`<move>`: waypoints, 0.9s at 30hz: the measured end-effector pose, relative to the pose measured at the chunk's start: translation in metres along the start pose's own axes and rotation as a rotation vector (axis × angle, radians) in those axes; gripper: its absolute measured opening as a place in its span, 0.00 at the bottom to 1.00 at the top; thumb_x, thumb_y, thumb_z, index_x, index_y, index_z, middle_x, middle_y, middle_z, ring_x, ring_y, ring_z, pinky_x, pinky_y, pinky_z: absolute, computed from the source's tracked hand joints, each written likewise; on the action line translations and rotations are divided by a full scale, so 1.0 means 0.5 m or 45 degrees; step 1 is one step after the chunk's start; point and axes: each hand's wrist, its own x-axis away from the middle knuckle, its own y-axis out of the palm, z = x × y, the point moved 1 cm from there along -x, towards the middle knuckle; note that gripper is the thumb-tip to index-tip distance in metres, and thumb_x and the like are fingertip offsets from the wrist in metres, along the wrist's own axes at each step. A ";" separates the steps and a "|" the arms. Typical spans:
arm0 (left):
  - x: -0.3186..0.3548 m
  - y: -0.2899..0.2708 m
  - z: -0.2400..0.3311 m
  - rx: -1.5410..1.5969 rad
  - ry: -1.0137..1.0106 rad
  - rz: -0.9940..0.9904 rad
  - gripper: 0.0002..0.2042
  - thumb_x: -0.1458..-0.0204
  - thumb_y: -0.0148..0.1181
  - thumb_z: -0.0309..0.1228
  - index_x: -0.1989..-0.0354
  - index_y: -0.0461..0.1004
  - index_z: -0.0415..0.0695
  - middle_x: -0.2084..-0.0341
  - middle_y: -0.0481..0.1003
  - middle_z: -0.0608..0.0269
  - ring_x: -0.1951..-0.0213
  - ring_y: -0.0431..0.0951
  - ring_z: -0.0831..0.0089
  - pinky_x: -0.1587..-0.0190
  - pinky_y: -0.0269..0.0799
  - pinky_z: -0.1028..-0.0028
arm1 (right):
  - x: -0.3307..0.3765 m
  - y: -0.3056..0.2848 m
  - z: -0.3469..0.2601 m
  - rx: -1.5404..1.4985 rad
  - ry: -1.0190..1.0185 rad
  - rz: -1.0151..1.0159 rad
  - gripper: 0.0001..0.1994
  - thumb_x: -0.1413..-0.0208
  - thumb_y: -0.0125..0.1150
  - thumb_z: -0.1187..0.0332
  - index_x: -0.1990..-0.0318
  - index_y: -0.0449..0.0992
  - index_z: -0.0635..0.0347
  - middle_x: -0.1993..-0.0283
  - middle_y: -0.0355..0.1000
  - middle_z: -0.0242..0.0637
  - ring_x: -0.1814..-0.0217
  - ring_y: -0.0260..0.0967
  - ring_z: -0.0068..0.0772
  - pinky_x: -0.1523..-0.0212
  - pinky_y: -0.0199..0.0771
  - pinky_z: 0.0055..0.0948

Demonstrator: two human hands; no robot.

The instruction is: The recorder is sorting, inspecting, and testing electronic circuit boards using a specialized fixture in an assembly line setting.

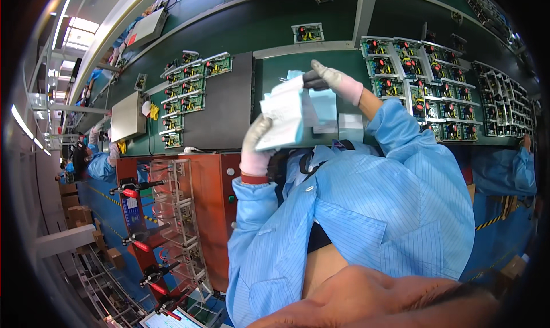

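Observation:
My left hand [259, 143], in a white glove with grey fingertips, is closed on the near left edge of a stack of folded paper sheets [284, 119]. The sheets are white and pale blue, printed, and tilted up above the bench. At the far right corner of the stack is my right hand [337, 82], gloved with a dark grey palm side. Its fingers are stretched out and apart, and the darker ones reach the paper's edge. Whether they touch it I cannot tell. Beneath, blue sheets [325, 106] and a white sheet [350, 122] lie on the green bench.
Rows of circuit boards [409, 70] stand on the right, with more boards [182, 99] left of a dark grey mat [228, 102]. One board [307, 33] sits beyond a rail. A metal box [127, 117] and a red clamp rack [134, 219] are to the left. Co-workers sit at both sides.

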 end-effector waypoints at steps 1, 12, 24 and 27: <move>0.000 0.016 0.021 0.031 0.025 0.057 0.19 0.45 0.55 0.36 0.50 0.67 0.34 0.67 0.74 0.54 0.78 0.72 0.76 0.77 0.65 0.83 | 0.000 0.007 -0.003 0.007 0.008 -0.012 0.42 0.44 0.47 0.36 0.43 0.67 0.75 0.44 0.67 0.62 0.42 0.67 0.53 0.42 0.66 0.39; -0.075 0.048 0.143 0.234 0.551 -0.190 0.27 0.40 0.51 0.45 0.42 0.63 0.34 0.55 0.72 0.46 0.63 0.74 0.70 0.58 0.69 0.74 | -0.044 0.078 -0.229 0.313 -0.463 0.140 0.23 0.47 0.58 0.57 0.52 0.75 0.71 0.58 0.76 0.46 0.62 0.73 0.34 0.59 0.74 0.26; -0.060 0.154 0.127 -0.553 0.590 -0.019 0.21 0.43 0.55 0.35 0.47 0.69 0.32 0.53 0.73 0.50 0.53 0.72 0.67 0.46 0.65 0.74 | -0.096 0.046 -0.308 0.582 0.021 0.045 0.23 0.41 0.55 0.56 0.51 0.74 0.72 0.55 0.75 0.49 0.56 0.75 0.37 0.56 0.75 0.29; -0.048 0.155 0.125 -0.543 0.580 0.035 0.19 0.44 0.56 0.34 0.50 0.71 0.31 0.57 0.75 0.51 0.56 0.74 0.69 0.50 0.67 0.75 | -0.057 0.075 -0.318 0.407 0.043 0.016 0.23 0.41 0.54 0.57 0.51 0.74 0.72 0.55 0.75 0.48 0.55 0.74 0.37 0.54 0.73 0.31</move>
